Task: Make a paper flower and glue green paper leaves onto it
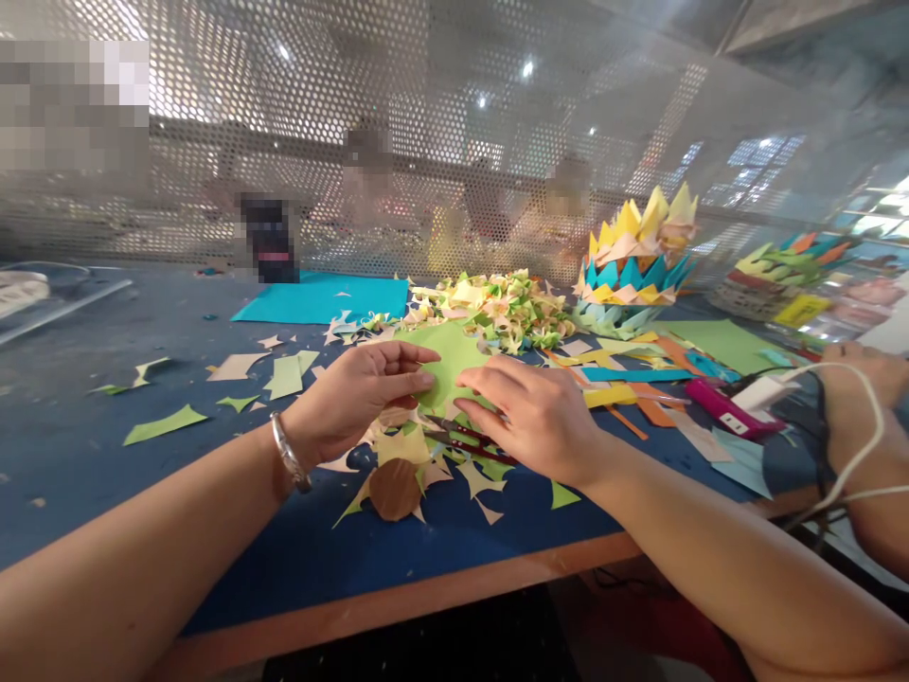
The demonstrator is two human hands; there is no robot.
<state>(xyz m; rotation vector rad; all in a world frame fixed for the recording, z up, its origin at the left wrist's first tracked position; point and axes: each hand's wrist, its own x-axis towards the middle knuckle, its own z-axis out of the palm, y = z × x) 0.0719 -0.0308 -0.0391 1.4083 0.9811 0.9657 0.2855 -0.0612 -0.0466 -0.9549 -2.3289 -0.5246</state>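
Note:
A light green sheet of paper (446,365) stands between my two hands in the middle of the table. My left hand (362,388), with a bangle at the wrist, pinches its left edge between thumb and fingers. At its right edge my right hand (532,412) has its fingers bent, thumb below, closed on the paper. Dark scissors (465,440) lie just under my right hand, partly hidden by it. Yellow and pale paper scraps and a round brown disc (395,490) lie below the hands.
A heap of curled paper bits (497,308) is behind the hands, beside a blue sheet (341,297). Stacked zigzag paper rings (629,275) stand at the back right. A magenta power block (735,407) with white cables lies near another person's arm (863,426) at the right.

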